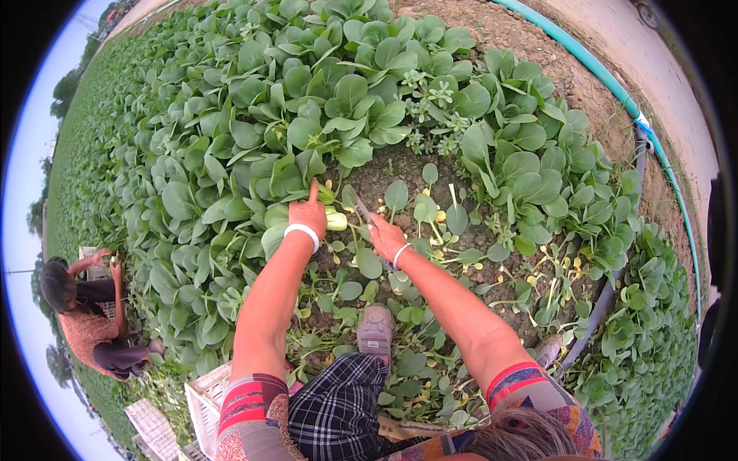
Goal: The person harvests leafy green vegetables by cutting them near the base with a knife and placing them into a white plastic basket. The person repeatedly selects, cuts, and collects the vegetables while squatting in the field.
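My left hand (308,214), a white band at its wrist, is closed around a cut head of bok choy. The pale stem base of the bok choy (336,221) sticks out on the right of the hand, and its leaves show on the left. The index finger stretches forward against the standing bok choy plants (280,178). Just to the right, my right hand (387,237) grips a knife, with its narrow grey blade (362,207) pointing forward and left over the soil. The fingers hide most of its handle.
Loose leaves (457,218) and yellowed bits litter the soil around my shoe (375,332). Dense bok choy rows stand ahead and left. A teal hose (573,42) and a dark pipe (592,326) run along the right. White crates (206,407) lie lower left; a person (88,319) crouches farther left.
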`<state>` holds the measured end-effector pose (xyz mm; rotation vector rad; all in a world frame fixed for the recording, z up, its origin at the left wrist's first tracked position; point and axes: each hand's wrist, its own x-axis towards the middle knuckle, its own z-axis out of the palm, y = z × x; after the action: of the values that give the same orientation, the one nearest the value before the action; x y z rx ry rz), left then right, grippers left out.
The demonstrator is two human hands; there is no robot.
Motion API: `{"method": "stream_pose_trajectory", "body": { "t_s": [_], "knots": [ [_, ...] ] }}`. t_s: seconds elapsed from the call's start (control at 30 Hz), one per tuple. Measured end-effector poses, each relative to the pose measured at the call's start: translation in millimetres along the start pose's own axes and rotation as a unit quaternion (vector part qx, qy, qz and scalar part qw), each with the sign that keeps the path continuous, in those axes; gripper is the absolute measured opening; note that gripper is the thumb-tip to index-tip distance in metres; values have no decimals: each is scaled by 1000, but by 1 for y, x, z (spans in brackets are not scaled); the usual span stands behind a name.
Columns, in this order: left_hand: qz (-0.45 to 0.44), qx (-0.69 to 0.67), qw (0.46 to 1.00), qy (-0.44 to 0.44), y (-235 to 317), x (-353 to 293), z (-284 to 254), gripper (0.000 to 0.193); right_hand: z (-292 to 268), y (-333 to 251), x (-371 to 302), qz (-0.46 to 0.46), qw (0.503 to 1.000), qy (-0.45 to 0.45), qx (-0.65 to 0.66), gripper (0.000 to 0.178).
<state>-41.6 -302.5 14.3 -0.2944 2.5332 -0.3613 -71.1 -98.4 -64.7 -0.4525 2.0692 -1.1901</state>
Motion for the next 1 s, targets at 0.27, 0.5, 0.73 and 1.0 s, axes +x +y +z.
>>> {"method": "stream_pose_trajectory", "body": {
  "t_s": [0.27,0.5,0.73,1.0],
  "knots": [
    [-32,14,999,40,-10,-24,37,38,26,-26,20,-25,994,-21,-107,39],
    [-26,28,991,129,-11,-31,51,32,40,-44,42,52,988,-87,-117,42],
    [-29,-43,994,95,-2,-54,40,29,26,-35,22,13,972,-110,-209,37],
    [15,-386,918,90,5,-174,-19,61,-27,-35,-120,36,996,12,-79,56]
  ]
}}
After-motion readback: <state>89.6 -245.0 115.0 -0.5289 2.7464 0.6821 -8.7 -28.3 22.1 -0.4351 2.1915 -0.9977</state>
